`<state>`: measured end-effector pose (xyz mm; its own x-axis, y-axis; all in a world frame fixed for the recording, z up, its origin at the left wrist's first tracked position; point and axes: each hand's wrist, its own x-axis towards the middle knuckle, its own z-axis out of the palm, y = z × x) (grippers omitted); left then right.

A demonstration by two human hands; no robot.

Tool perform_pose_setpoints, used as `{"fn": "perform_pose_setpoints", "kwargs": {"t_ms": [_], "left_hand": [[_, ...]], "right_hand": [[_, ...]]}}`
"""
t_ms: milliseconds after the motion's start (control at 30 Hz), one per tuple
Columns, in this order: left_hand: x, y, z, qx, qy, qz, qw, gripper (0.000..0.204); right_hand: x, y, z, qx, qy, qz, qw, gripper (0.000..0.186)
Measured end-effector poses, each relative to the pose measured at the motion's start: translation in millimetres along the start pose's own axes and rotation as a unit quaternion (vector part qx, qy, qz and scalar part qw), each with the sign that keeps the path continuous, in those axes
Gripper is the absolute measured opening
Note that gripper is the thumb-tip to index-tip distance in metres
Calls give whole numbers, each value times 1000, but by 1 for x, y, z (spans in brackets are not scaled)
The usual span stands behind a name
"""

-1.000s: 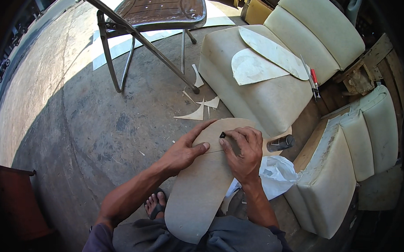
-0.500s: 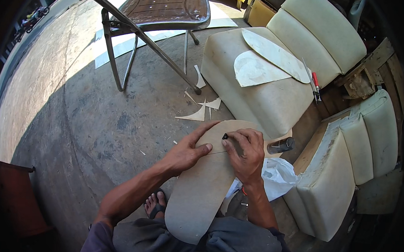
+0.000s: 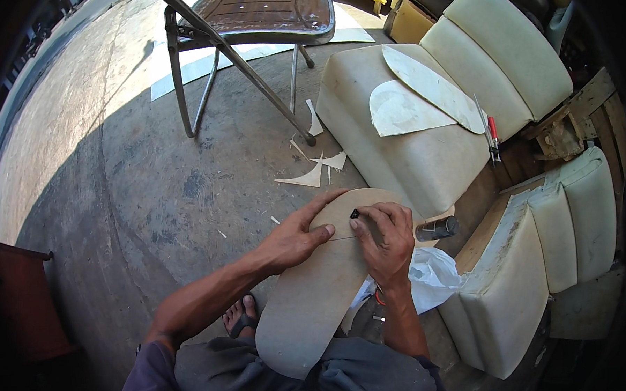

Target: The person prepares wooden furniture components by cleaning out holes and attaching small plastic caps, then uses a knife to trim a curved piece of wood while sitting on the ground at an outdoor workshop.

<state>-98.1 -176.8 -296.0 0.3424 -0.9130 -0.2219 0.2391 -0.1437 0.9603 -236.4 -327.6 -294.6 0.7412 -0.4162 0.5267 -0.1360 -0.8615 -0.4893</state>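
A long tan board (image 3: 309,286) with rounded ends leans from my lap out toward the floor. A thin line crosses it close to its far end. My left hand (image 3: 301,233) clasps its left edge, thumb on top and the other fingers along the rim and partly hidden. Over the far end, my right hand (image 3: 386,241) pinches a small black piece (image 3: 355,214) between thumb and fingers, at the board's surface. What kind of thing the piece is, I cannot make out.
Right of my hands are a dark cylindrical can (image 3: 437,229) and a white plastic bag (image 3: 434,274). Cream seat cushions (image 3: 399,143) hold cut white panels (image 3: 407,110) and a red-handled tool (image 3: 493,130). A folding chair (image 3: 265,15) and scraps (image 3: 305,175) lie ahead.
The whole view has shifted slightly. Both hands keep their hold, and the black piece stays at nearly the same spot on the board.
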Motion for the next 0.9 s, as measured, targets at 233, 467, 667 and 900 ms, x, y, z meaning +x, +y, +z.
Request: {"fn": "perform_pose_setpoints", "kwargs": {"t_ms": [233,467,667,900], "left_hand": [[0,-1,0,8,2,2,1000,60],[0,-1,0,7,1,1,1000,60],[-1,3,1,15,0,-4,1000,61],[-1,3,0,10,0,-14,1000,61]], "right_hand": [[-1,1,0,-5,0,-9,1000,25],[-1,2,0,-2,2,-5,1000,24],[2,0,-1,-5,-8,-2,1000,24],[0,1,1,-1,-8,-3,1000,25]]}}
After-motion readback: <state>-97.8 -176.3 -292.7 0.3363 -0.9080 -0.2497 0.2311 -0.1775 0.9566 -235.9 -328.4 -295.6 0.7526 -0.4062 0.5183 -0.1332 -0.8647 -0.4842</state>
